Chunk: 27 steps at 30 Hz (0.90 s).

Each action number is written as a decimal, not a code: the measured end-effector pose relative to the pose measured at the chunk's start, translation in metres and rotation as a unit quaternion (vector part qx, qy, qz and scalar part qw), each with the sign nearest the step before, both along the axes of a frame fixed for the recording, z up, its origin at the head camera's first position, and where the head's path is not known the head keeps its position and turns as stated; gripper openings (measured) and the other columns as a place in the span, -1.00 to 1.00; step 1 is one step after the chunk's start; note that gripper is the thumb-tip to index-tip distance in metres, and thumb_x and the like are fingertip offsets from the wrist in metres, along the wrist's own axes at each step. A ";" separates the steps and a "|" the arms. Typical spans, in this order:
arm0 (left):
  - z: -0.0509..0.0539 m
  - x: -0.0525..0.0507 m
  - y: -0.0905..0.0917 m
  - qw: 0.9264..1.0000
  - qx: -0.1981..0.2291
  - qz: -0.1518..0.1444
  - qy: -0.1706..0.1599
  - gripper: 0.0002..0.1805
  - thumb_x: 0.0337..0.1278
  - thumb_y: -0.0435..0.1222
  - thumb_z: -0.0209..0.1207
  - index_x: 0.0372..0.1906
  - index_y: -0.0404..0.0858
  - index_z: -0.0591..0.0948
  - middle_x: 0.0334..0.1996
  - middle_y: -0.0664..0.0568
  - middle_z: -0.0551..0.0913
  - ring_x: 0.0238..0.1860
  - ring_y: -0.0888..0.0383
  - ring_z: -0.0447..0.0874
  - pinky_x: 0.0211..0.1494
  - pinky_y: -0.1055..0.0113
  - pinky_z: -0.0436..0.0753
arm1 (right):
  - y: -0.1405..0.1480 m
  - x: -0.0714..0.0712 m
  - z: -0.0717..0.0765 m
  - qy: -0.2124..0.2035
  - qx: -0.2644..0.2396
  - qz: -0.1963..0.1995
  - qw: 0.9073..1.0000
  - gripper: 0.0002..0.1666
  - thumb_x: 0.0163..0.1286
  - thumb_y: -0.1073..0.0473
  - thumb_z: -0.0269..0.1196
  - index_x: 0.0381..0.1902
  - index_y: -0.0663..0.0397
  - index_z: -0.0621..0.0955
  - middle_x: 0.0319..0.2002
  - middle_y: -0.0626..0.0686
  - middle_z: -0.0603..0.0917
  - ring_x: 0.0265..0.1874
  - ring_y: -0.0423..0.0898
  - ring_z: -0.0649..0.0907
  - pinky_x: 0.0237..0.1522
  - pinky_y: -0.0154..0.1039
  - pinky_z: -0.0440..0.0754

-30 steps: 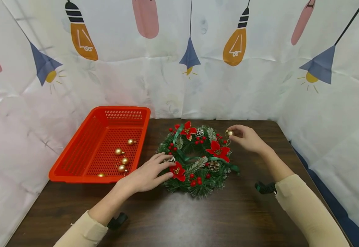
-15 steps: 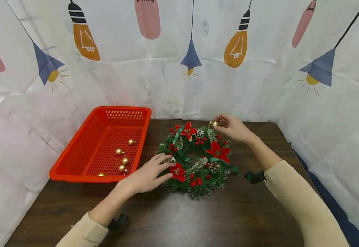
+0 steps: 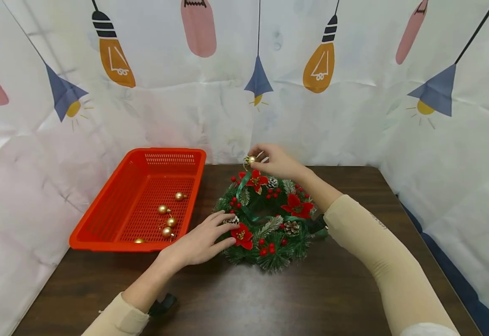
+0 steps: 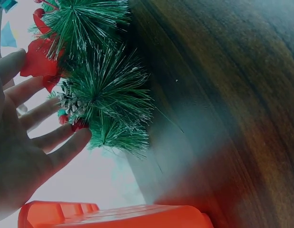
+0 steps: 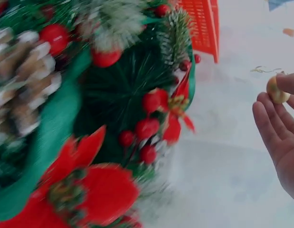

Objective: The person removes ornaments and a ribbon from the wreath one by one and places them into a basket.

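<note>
A Christmas wreath (image 3: 273,254) of green needles, red flowers, berries, pinecones and green ribbon lies on the table. My left hand (image 3: 202,237) rests on its left side, fingers spread and straight beside a red flower (image 3: 242,235) and a pinecone (image 4: 73,102). Above the wreath's far edge, my right hand (image 3: 279,163) pinches a small gold bauble (image 3: 250,159) between thumb and fingers. A thin gold loop hangs from that bauble, also visible in the right wrist view, where the hand (image 5: 282,137) is at the right edge.
An orange plastic basket (image 3: 101,205) stands left of the wreath, holding several gold baubles (image 3: 171,222). Behind the dark wooden table (image 3: 244,303) hangs a white curtain (image 3: 227,116) printed with lamps and bulbs.
My right hand has moved leftward across the far side of the wreath, carrying the gold bauble from the right edge to above the far red flower. The left hand has stayed put.
</note>
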<state>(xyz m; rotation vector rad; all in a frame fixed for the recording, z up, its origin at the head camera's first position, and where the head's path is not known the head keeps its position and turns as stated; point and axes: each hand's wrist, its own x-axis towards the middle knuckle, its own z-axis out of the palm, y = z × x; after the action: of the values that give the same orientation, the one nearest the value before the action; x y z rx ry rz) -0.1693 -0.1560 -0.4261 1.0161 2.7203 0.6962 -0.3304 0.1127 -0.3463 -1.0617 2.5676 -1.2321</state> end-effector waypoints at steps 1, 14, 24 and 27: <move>-0.001 0.001 0.000 1.000 0.001 0.001 -0.001 -0.43 0.57 0.06 0.03 0.42 -0.18 0.52 0.53 -0.14 0.25 0.58 -0.26 -0.02 0.49 -0.22 0.19 | -0.006 -0.001 0.001 -0.001 0.005 0.007 1.000 -0.67 0.52 0.15 0.29 0.17 0.11 0.59 0.01 0.03 0.65 -0.03 -0.07 0.66 -0.02 -0.13 0.66; -0.002 0.012 -0.006 0.999 -0.013 0.003 0.050 -0.41 0.56 0.10 0.02 0.46 -0.12 0.51 0.53 -0.08 0.26 0.52 -0.14 0.19 0.44 -0.16 0.31 | -0.068 -0.008 0.007 0.058 0.044 0.098 0.993 -0.69 0.50 0.22 0.31 0.15 0.12 0.63 0.01 0.02 0.66 -0.08 -0.10 0.70 0.00 -0.29 0.63; -0.003 0.023 -0.010 0.997 -0.054 -0.010 0.061 -0.41 0.54 0.09 0.05 0.48 -0.10 0.48 0.53 -0.13 0.24 0.50 -0.16 0.23 0.32 -0.25 0.41 | -0.100 0.004 -0.008 0.063 0.074 0.145 0.985 -0.67 0.51 0.21 0.29 0.18 0.15 0.62 0.11 0.04 0.66 -0.02 -0.17 0.69 0.08 -0.31 0.59; -0.005 0.024 -0.008 0.993 -0.075 -0.014 0.094 -0.38 0.52 0.08 0.09 0.50 -0.11 0.46 0.54 -0.15 0.24 0.51 -0.16 0.22 0.27 -0.22 0.48 | -0.109 0.008 -0.010 0.068 0.079 0.158 0.982 -0.67 0.52 0.22 0.29 0.18 0.17 0.62 0.10 0.05 0.66 0.00 -0.15 0.68 0.12 -0.25 0.59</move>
<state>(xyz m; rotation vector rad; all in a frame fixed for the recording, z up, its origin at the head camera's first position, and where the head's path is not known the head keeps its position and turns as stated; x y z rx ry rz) -0.1451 -0.1642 -0.4316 1.1341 2.8569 0.4019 -0.3220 0.0039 -0.3564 -1.4899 2.4123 -0.8912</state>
